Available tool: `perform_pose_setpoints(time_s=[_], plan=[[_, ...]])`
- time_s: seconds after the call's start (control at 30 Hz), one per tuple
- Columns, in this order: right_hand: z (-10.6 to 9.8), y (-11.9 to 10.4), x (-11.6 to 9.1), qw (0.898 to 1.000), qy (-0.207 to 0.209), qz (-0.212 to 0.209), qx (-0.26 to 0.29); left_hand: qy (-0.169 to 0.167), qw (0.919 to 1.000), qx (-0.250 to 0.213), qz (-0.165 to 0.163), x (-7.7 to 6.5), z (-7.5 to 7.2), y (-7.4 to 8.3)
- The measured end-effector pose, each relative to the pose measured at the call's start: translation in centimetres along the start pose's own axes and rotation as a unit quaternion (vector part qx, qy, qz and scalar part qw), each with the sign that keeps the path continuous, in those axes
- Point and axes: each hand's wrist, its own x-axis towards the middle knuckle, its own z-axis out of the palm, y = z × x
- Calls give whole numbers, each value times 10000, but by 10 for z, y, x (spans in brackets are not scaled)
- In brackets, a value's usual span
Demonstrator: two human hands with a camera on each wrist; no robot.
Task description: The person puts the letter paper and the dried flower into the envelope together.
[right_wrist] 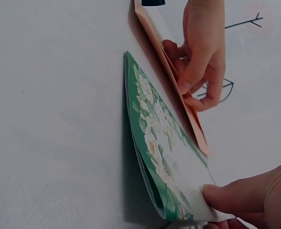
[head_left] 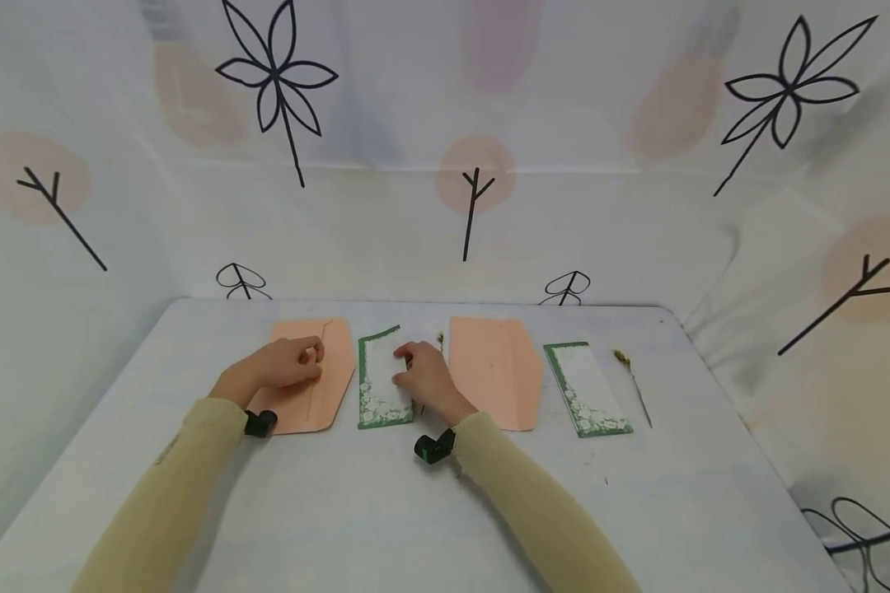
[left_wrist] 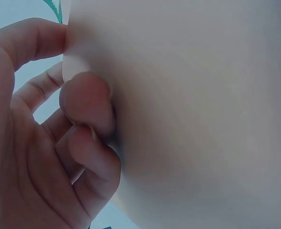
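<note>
My left hand (head_left: 285, 364) is over the left peach envelope (head_left: 334, 394), its fingers curled and pinching the paper near the flap line. Up close in the left wrist view, the pale envelope (left_wrist: 197, 95) fills the right side, with thumb and fingers at its edge. Beside it lies a folded card (head_left: 377, 375) with a green border and white flowers. My right hand (head_left: 432, 383) pinches this card's right edge between thumb and fingers. In the right wrist view, the card (right_wrist: 152, 138) tilts off the table and its fold gapes slightly.
A second peach envelope (head_left: 482, 371) lies right of my right hand. Further right are another green-bordered card (head_left: 587, 387) and a dried flower sprig (head_left: 638, 385). Another sprig (head_left: 441, 338) is partly hidden behind my right hand. A patterned cloth backdrop (head_left: 386, 239) rises behind the table.
</note>
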Motion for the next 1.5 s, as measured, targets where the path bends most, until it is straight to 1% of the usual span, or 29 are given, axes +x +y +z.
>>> perform_pose_setpoints(time_s=[0.1, 0.27, 0.47, 0.7, 0.93, 1.1, 1.3, 1.5], plan=[[-5, -1, -2, 10000, -56, 1, 57, 19, 10000, -5, -17, 0, 0, 2], [-16, -5, -5, 9994, -175, 129, 279, 44, 10000, -32, -20, 0, 0, 2], [-24, -8, -6, 9988, -283, 149, 377, 63, 10000, -5, 9, 0, 1, 0], [-28, -9, -5, 9984, -275, -28, 495, 76, 10000, -29, 7, 0, 2, 0], [-32, -16, -5, 9976, -167, -56, 667, 28, 10000, -11, -25, 1, 2, 1], [-25, -22, -4, 9961, -37, -181, 868, 15, 9999, 8, -126, 2, 2, 0], [-11, -29, -3, 9942, 206, -163, 1043, 14, 10000, 2, -22, 3, 3, -2], [6, -32, 0, 9934, 314, -94, 1102, -10, 10000, -82, 18, 2, 2, -2]])
